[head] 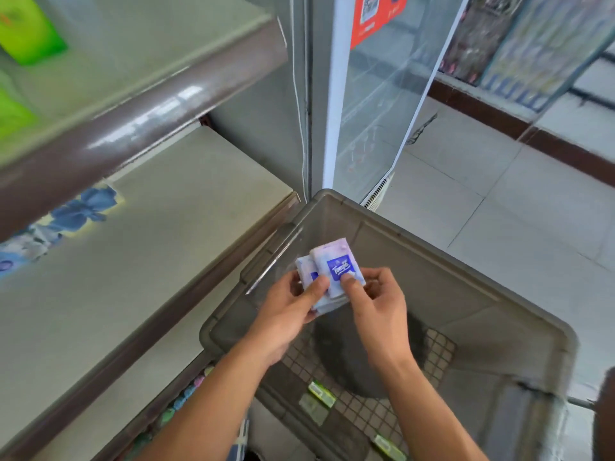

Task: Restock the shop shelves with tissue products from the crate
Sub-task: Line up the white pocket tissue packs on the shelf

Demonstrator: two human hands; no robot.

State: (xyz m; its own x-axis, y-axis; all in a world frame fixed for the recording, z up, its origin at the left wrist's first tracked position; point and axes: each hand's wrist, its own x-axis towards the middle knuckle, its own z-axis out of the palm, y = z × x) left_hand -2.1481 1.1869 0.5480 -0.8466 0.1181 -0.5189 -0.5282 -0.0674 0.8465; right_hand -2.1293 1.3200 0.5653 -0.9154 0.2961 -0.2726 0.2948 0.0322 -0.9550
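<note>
Above the grey plastic crate [432, 271], both hands hold a small stack of pale purple pocket tissue packs [332, 261] with a blue label on top. My left hand [289, 314] grips the stack from the left, thumb on top. My right hand [376, 304] pinches it from the right, thumb on the blue label. On the crate's grid floor lie a few small green packs [321, 394]. The beige middle shelf [159, 247] lies to the left, with blue-patterned tissue packs [66, 217] at its back left.
An upper shelf [133, 94] overhangs at the top left and carries green packs [26, 28]. A glass-doored cabinet [372, 111] stands behind the crate. Tiled floor [499, 211] spreads to the right. Small colourful items [179, 400] line the lowest shelf edge.
</note>
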